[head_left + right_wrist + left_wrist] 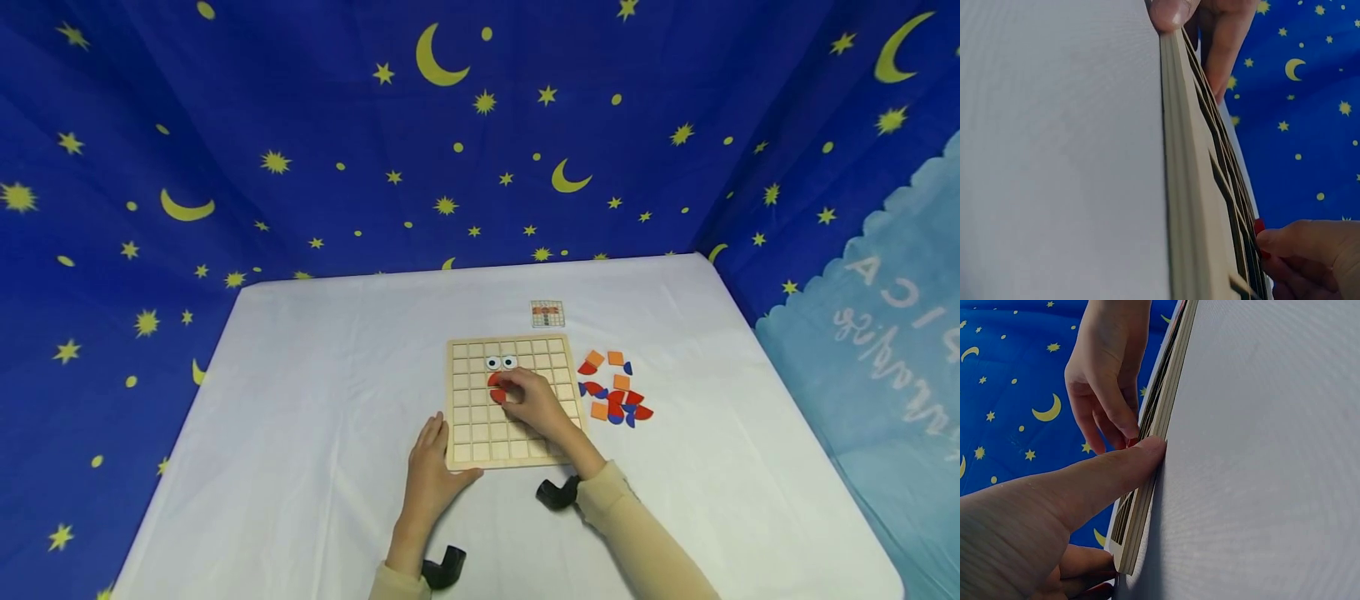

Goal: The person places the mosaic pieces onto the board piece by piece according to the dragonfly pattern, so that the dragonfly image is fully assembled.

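Observation:
A square wooden grid board (470, 452) lies on the white table. My left hand (432, 467) steadies its near left corner, thumb (1141, 456) against the front edge and fingers along the left side. Over the grid, my right hand (536, 404) pinches a red quarter-circle tile (498, 396) between thumb and fingers; in the right wrist view the red tile (1259, 224) shows at the thumb tip. Just above it another red tile (493, 379) lies on the board, partly behind the fingers. Two white round eye tiles (501, 362) sit in the upper squares.
Right of the board lie loose tiles: orange squares (615, 358), red quarter-circles (643, 413) and blue ones (616, 419). A small pattern card (547, 313) lies beyond the board. Black angled pieces (444, 568) are at both wrists. Blue starry cloth (360, 100) hangs behind.

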Demonstrator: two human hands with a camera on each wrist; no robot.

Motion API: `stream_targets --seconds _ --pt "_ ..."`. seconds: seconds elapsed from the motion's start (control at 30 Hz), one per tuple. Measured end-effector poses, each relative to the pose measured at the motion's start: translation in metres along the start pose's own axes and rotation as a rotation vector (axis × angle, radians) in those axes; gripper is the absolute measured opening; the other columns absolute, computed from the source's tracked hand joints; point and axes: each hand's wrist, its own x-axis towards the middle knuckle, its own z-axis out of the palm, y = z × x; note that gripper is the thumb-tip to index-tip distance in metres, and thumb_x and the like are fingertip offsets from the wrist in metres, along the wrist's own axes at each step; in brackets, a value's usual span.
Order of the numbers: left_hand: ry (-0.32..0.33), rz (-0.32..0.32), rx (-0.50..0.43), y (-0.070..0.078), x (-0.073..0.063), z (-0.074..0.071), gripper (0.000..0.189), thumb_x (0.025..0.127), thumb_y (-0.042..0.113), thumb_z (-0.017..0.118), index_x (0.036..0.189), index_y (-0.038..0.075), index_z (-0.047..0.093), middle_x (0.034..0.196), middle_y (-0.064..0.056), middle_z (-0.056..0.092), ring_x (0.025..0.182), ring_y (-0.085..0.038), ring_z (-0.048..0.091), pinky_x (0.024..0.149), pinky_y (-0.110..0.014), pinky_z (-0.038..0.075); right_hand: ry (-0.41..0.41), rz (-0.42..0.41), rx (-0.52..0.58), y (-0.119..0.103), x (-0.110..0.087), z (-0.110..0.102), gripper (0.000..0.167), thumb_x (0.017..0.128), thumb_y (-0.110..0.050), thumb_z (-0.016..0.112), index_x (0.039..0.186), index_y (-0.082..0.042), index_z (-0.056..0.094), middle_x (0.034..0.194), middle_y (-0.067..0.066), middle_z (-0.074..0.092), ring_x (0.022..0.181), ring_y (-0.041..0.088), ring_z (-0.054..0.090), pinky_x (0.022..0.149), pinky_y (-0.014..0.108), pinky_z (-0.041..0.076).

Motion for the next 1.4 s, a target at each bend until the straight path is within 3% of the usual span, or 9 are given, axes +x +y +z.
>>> stream_targets --seconds 0.27,0.6,1.1,1.4 --pt "-0.002 -0.006 -0.002 0.0 -0.0001 0.0002 0.094 0.061 0.025 0.088 0.136 -0.012 0.043 0.146 -0.027 0.039 0.139 -0.041 0.033 0.11 -0.059 0.029 0.019 -0.007 -0.037 -0.0007 0.0003 0.0047 0.029 0.075 0.002 0.073 0.103 -0.001 0.069 0.101 0.009 0.068 0.091 0.02 0.064 0.077 0.03 0.054" --pt "0.003 -0.006 -0.016 0.0016 0.0002 -0.0013 0.094 0.061 0.024 0.088 0.136 -0.011 0.043 0.147 -0.027 0.039 0.139 -0.041 0.032 0.11 -0.06 0.029 -0.003 0.025 -0.07 -0.0045 0.0003 0.0042 0.022 0.079 0.0 0.071 0.101 -0.004 0.07 0.095 0.005 0.067 0.079 0.012 0.053 0.069 0.022 0.047" --pt "0.003 -0.01 -0.021 0.0012 -0.0001 0.0002 0.093 0.062 0.024 0.088 0.137 -0.009 0.044 0.147 -0.027 0.039 0.14 -0.041 0.032 0.11 -0.061 0.028 0.03 -0.001 -0.032 0.0034 -0.0015 0.0083 0.019 0.083 -0.001 0.069 0.102 -0.004 0.069 0.1 0.008 0.069 0.091 0.02 0.065 0.078 0.031 0.055" --pt "0.006 -0.004 -0.019 0.0022 -0.0012 -0.0004 0.094 0.061 0.024 0.088 0.136 -0.012 0.043 0.147 -0.028 0.038 0.139 -0.042 0.032 0.11 -0.06 0.029 0.007 -0.01 -0.03 0.0009 -0.0022 0.0082 0.019 0.083 0.0 0.068 0.102 -0.003 0.069 0.098 0.009 0.068 0.086 0.018 0.064 0.073 0.026 0.054"
